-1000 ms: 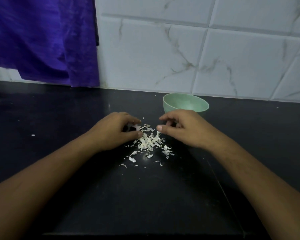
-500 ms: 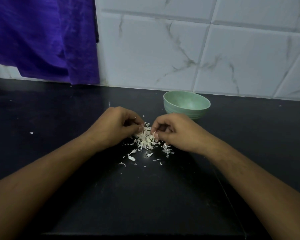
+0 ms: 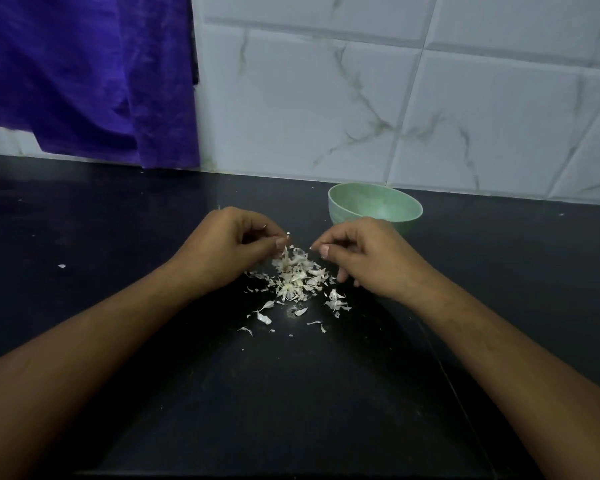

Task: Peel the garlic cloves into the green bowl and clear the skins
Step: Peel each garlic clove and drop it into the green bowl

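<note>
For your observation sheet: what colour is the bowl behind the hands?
Pale green bowl, clearest in the head view.

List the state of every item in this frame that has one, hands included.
green bowl, upright on the counter near the wall; contents hard to tell.
garlic skins, loose pile on the counter, scraps scattered around it.
left hand, fingers curled, thumb against forefinger over the pile; a pinch unclear.
right hand, fingers curled, thumb against forefinger; a pinch unclear.
purple cloth, hanging at the wall.
</note>
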Available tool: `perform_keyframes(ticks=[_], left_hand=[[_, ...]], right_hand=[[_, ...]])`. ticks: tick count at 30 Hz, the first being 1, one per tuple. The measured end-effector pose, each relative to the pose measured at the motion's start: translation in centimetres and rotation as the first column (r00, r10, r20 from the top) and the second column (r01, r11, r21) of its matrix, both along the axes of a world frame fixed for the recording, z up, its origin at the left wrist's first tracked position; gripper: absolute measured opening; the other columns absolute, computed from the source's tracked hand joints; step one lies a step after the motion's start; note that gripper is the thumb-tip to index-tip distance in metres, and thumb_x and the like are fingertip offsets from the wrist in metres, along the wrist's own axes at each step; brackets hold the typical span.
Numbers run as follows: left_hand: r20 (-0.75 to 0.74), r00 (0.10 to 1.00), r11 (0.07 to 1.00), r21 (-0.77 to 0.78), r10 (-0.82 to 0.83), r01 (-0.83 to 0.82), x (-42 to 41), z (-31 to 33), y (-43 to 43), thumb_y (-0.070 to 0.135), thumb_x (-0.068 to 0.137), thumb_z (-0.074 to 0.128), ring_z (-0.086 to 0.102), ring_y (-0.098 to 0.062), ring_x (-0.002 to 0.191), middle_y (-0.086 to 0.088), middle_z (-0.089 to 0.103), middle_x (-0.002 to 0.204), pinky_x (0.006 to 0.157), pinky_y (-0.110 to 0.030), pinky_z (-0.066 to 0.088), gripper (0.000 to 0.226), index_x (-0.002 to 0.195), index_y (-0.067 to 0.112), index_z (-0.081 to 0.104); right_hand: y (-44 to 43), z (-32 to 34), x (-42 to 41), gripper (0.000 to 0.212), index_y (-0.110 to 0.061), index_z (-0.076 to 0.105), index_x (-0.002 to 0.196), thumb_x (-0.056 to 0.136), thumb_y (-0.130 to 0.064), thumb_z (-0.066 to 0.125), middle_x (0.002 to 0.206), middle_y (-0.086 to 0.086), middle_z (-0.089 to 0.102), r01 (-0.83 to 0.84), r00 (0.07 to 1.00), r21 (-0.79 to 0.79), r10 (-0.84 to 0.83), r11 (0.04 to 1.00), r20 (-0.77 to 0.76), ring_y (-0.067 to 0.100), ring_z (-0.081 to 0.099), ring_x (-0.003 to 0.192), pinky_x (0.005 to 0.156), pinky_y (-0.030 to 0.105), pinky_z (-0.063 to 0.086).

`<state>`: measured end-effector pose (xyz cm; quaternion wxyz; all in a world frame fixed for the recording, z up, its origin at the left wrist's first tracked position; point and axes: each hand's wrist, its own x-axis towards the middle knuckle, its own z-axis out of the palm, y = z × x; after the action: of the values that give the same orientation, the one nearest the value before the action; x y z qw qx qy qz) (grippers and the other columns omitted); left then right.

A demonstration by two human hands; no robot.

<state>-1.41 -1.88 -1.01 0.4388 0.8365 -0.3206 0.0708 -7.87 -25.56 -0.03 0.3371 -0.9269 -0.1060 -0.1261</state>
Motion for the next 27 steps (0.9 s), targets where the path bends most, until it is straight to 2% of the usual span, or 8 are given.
perform_keyframes(ticks=[2, 4, 6, 9, 13, 18, 22, 27], left_hand=[[0.020, 0.999, 0.999, 0.031, 0.035, -0.036, 0.1, 0.0, 0.0, 0.038, 0.100, 0.067, 0.073, -0.001, 0.083, 0.013, 0.079, 0.086, 0.081, -0.035, 0.061, 0.019, 0.099, 0.027, 0.083], [0.027, 0.997, 0.997, 0.036, 0.074, -0.075, 0.1, 0.0, 0.1, 0.042, 0.105, 0.058, 0.069, 0.010, 0.089, 0.015, 0.078, 0.093, 0.083, -0.029, 0.054, 0.028, 0.103, 0.027, 0.082], [0.053, 0.994, 0.994, 0.039, 0.099, -0.101, 0.3, -0.1, 0.1, 0.039, 0.108, 0.054, 0.069, 0.004, 0.094, 0.010, 0.078, 0.099, 0.088, -0.034, 0.055, 0.030, 0.110, 0.026, 0.081], [0.082, 0.987, 0.989, 0.057, 0.135, -0.140, 0.3, 0.0, 0.1, 0.030, 0.107, 0.058, 0.070, -0.013, 0.100, 0.008, 0.076, 0.105, 0.095, -0.044, 0.056, 0.024, 0.116, 0.023, 0.079], [0.069, 0.985, 0.981, 0.098, 0.159, -0.165, 0.2, 0.0, 0.0, 0.027, 0.104, 0.061, 0.066, -0.007, 0.099, 0.014, 0.070, 0.106, 0.094, -0.038, 0.054, 0.021, 0.115, 0.024, 0.079], [0.067, 0.985, 0.978, 0.131, 0.156, -0.164, 0.1, 0.0, -0.1, 0.028, 0.103, 0.063, 0.065, -0.008, 0.100, 0.008, 0.072, 0.113, 0.092, -0.035, 0.053, 0.021, 0.116, 0.024, 0.079], [0.058, 0.989, 0.980, 0.136, 0.139, -0.146, 0.3, -0.1, 0.2, 0.030, 0.104, 0.062, 0.064, -0.006, 0.102, 0.011, 0.070, 0.115, 0.093, -0.035, 0.053, 0.021, 0.116, 0.027, 0.078], [0.046, 0.990, 0.981, 0.134, 0.135, -0.140, 0.6, -0.1, 0.3, 0.032, 0.103, 0.062, 0.064, -0.005, 0.101, 0.013, 0.070, 0.114, 0.094, -0.037, 0.053, 0.020, 0.114, 0.028, 0.079]], right_hand=[[0.5, -0.3, 0.2, 0.022, -0.017, 0.076, 0.116, 0.105, -0.019, 0.057, 0.074, -0.022, 0.068, 0.003, 0.999, -0.110, 0.003, 0.994, 0.050, -0.001, 0.066, 0.070, 0.068, 0.015, 0.047], [1.1, -0.8, 0.6, 0.028, -0.017, 0.071, 0.124, 0.106, -0.022, 0.051, 0.101, -0.010, 0.069, 0.004, 0.994, -0.257, 0.023, 0.966, 0.102, 0.007, 0.065, 0.092, 0.086, 0.034, 0.051], [1.7, -1.3, 1.0, 0.030, -0.019, 0.067, 0.128, 0.106, -0.026, 0.047, 0.114, 0.001, 0.063, 0.010, 0.996, -0.386, 0.025, 0.923, 0.084, 0.022, 0.064, 0.105, 0.091, 0.045, 0.052], [2.3, -1.7, 1.4, 0.029, -0.024, 0.066, 0.127, 0.105, -0.027, 0.047, 0.112, -0.003, 0.056, 0.032, 0.996, -0.469, 0.010, 0.882, 0.088, 0.023, 0.064, 0.098, 0.082, 0.044, 0.055], [2.2, -1.3, 1.6, 0.027, -0.030, 0.072, 0.123, 0.103, -0.028, 0.055, 0.107, -0.007, 0.057, 0.030, 0.994, -0.440, 0.018, 0.898, 0.104, 0.016, 0.062, 0.095, 0.080, 0.037, 0.052], [1.4, -0.7, 1.5, 0.013, -0.025, 0.076, 0.091, 0.092, -0.014, 0.070, 0.077, -0.012, 0.070, -0.022, 1.000, -0.247, 0.024, 0.969, 0.005, -0.004, 0.063, 0.061, 0.063, 0.025, 0.047], [0.3, 0.0, 0.7, 0.015, -0.017, 0.076, 0.101, 0.099, -0.010, 0.063, 0.071, -0.013, 0.066, -0.044, 0.994, -0.098, 0.033, 0.994, -0.108, 0.000, 0.061, 0.056, 0.052, 0.013, 0.043], [-1.2, 1.3, -0.6, 0.013, -0.025, 0.075, 0.108, 0.095, -0.030, 0.074, 0.084, -0.009, 0.070, -0.120, 0.945, -0.036, 0.103, 0.992, -0.312, 0.005, 0.061, 0.062, 0.048, 0.022, 0.047]])
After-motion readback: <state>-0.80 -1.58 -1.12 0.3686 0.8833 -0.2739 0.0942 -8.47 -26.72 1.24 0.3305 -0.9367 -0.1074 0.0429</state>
